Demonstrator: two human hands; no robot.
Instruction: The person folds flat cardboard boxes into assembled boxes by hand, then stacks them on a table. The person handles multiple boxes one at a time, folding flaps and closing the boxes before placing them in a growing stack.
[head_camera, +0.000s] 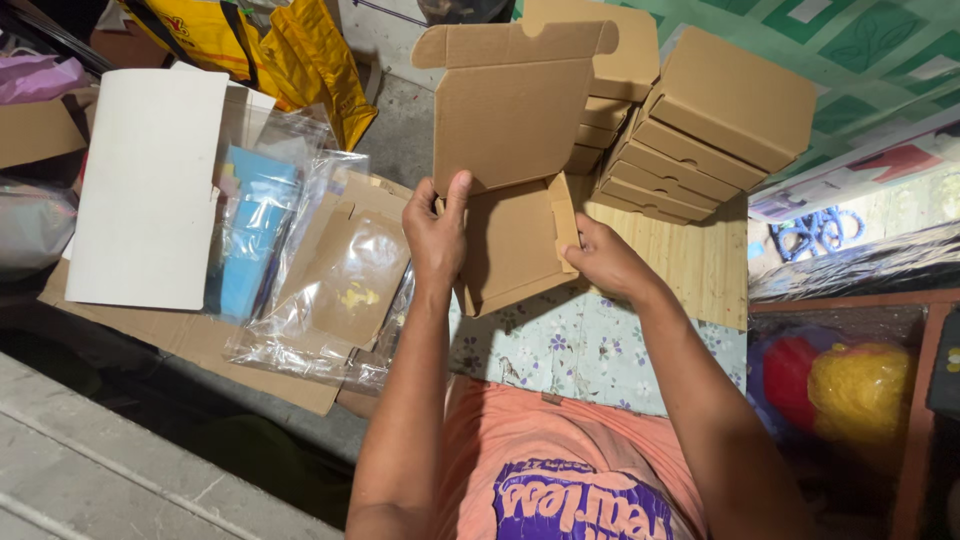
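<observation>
Both hands hold a brown cardboard mailer box (510, 150) that is half folded, its lid flap standing up. My left hand (437, 232) grips the box's left wall, thumb up along the lid. On the other side, my right hand (600, 258) pinches the right side flap. The box rests over a floral cloth (590, 345) on my lap.
Folded brown boxes (705, 125) are stacked just behind on a wooden board (700, 262). To the left lie clear plastic bags (330, 290), a blue packet (252, 235), a white sheet (148, 185) and flat cardboard. Yellow bags (310, 60) at the back; red and yellow bundles (850, 385) at right.
</observation>
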